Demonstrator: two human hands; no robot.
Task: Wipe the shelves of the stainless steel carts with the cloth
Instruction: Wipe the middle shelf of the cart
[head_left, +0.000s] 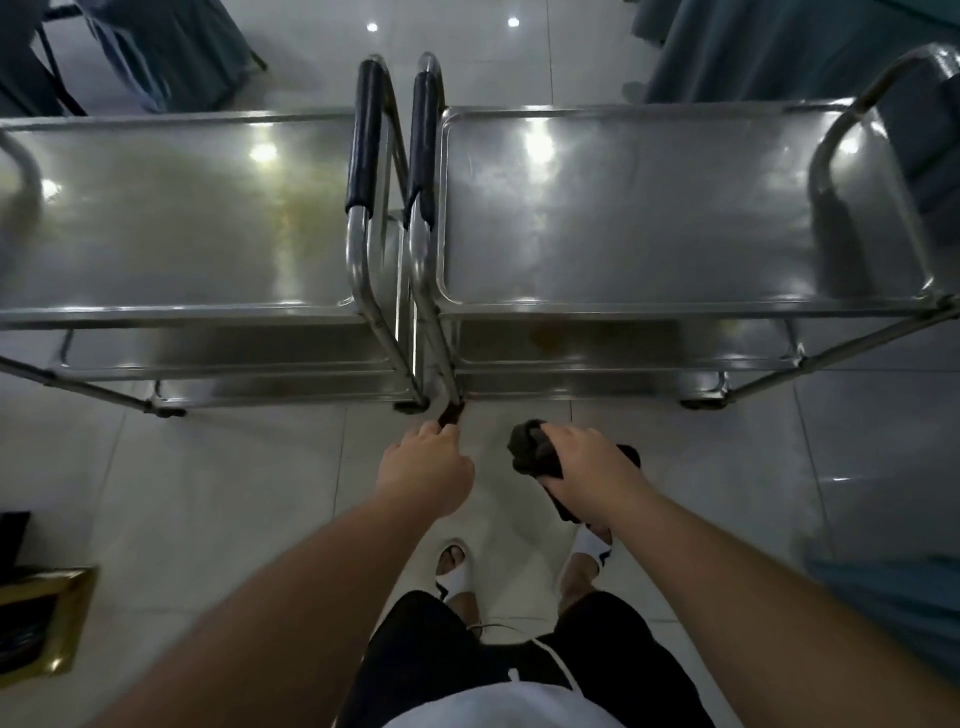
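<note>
Two stainless steel carts stand side by side in front of me, the left cart (171, 218) and the right cart (623, 208), each with a bare top shelf and lower shelves under it. Their padded dark handles (366, 135) meet in the middle. My right hand (582, 457) grips a bunched dark cloth (535, 449) below the right cart's front edge. My left hand (426, 465) pinches a small dark piece (451, 414) near the carts' inner legs; whether it belongs to the same cloth I cannot tell. A yellowish smear shows on the left cart's top shelf.
White glossy floor tiles (234, 493) lie under me, with my feet in white sandals (457, 569). Chairs draped in blue-grey fabric (753, 47) stand behind the carts. A gold-framed floor box (47, 618) sits at the lower left. Teal fabric shows at the right edge.
</note>
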